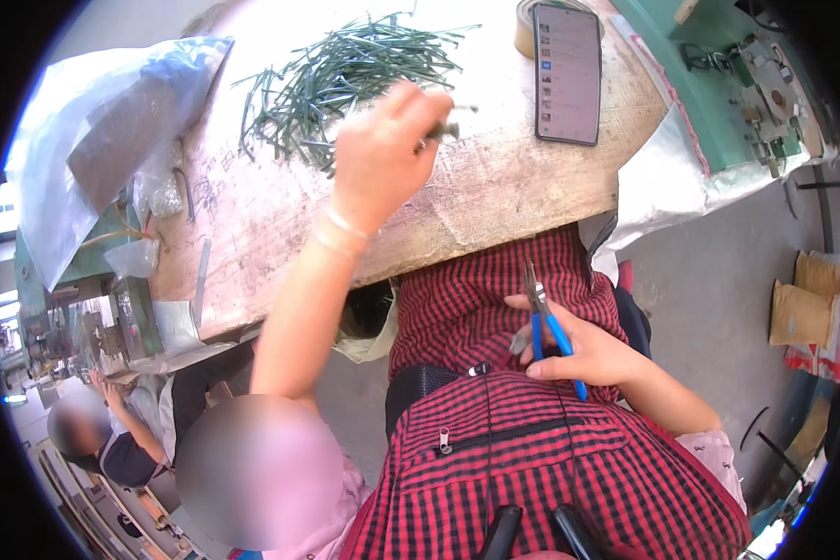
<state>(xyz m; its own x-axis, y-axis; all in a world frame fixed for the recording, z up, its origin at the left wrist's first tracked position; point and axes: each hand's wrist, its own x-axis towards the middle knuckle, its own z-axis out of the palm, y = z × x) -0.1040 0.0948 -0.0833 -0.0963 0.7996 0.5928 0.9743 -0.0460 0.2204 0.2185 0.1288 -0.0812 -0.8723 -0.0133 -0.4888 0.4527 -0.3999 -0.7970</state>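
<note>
My left hand [389, 149] is raised over the worktable, its fingers curled around a small dark green piece [441, 133] that motion blurs. Just beyond it lies a loose heap of thin dark green strips, like cut wires or tubing [369, 65]. Low in front of my checked apron, my right hand [583, 347] grips a pair of pliers [557, 338] with blue handles. Their narrow metal jaws point up, away from me, and the handles are spread apart. A small greyish bit shows by the right fingers; its kind is unclear.
On the worktable [495, 201] a phone [567, 79] leans on a tape roll [525, 42]. A clear plastic bag [56, 149] covers the left side. Green machines [719, 93] stand right; cartons [801, 313] sit on the floor. Another person [131, 448] works at lower left.
</note>
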